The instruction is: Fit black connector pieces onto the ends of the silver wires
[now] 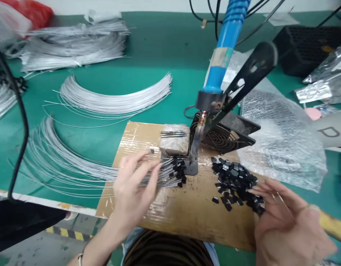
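My left hand (134, 181) reaches over a fanned bundle of thin grey wires (98, 168), whose right ends carry small black square pieces (178, 171). A small dark piece (151, 151) shows at its index fingertip, seemingly pinched there. My right hand (287, 221), slightly blurred, has its fingertips at the edge of a pile of loose black pieces (234, 181). A thin silvery wire (284, 203) runs between its curled fingers. Between the hands stands a soldering iron (222, 55) with a blue handle, its tip pointing down in a black stand (248, 79).
A wrapped block (174, 142) with thin metal rods stands by the iron, with a small black fan (223, 133) behind. Brown cardboard (170, 218) covers the work area. More wire bundles (115, 98) lie at the back left. Bubble wrap (281, 133) and a yellow handle (334, 225) are at right.
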The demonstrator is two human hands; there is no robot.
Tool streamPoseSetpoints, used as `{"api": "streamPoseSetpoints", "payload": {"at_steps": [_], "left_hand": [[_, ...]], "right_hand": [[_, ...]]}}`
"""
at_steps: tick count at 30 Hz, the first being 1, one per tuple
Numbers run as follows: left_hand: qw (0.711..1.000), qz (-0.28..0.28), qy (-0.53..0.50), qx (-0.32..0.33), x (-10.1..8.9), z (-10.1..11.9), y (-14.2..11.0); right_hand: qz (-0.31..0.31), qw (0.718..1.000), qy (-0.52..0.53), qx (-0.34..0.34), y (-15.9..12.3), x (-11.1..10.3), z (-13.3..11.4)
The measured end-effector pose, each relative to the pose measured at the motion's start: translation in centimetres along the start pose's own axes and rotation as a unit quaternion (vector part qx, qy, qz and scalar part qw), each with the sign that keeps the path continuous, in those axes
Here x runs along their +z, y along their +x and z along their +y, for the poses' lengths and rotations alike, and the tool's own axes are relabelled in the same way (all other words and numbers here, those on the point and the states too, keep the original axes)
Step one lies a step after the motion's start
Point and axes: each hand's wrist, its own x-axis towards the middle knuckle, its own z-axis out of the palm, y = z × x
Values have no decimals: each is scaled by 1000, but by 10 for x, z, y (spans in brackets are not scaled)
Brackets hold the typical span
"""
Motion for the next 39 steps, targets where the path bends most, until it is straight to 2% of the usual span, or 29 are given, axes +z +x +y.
{"api": "streamPoseSetpoints", "payload": {"at_steps": [2, 5, 8, 10, 14, 18, 25, 27, 30, 33, 35, 37, 39], "left_hand": [[999, 0, 35, -19, -5, -20, 19], [990, -43, 110, -80, 0, -65, 60], [984, -80, 112, -114, 21, -109, 104], [980, -104, 104, -135, 39, -129, 128], [973, -149, 72, -159, 65, -144, 154], [976, -141, 34, -161, 68, -144, 159], [982, -22, -79, -173, 37, -137, 155], [976, -11, -114, -184, 26, -132, 153], [969, -25, -149, -197, 4, -117, 145], [964, -68, -160, -200, -29, -96, 132], [957, -129, -163, -201, -54, -83, 121], [941, -214, -175, -196, -74, -73, 109], [902, -331, -208, -182, -85, -66, 97]], "right_hand": [[-22, 1000, 20, 5, 0, -3, 4], [-37, 999, 22, 18, -2, -1, 3], [-36, 999, 11, 18, -4, 4, -2], [-28, 1000, 6, 9, -4, 7, -4], [-24, 1000, 3, 11, -3, 8, -5], [-33, 999, -7, 14, -3, 6, -4], [-28, 999, -29, 20, -6, 8, -5], [-24, 999, -38, 16, -7, 9, -6], [-21, 999, -30, 12, -6, 7, -4], [-29, 999, -6, 26, -5, 0, 2], [-50, 998, 7, 33, -6, -4, 4], [-79, 996, 10, 41, -11, -5, 1], [-115, 992, 1, 53, -21, -1, -7]]}}
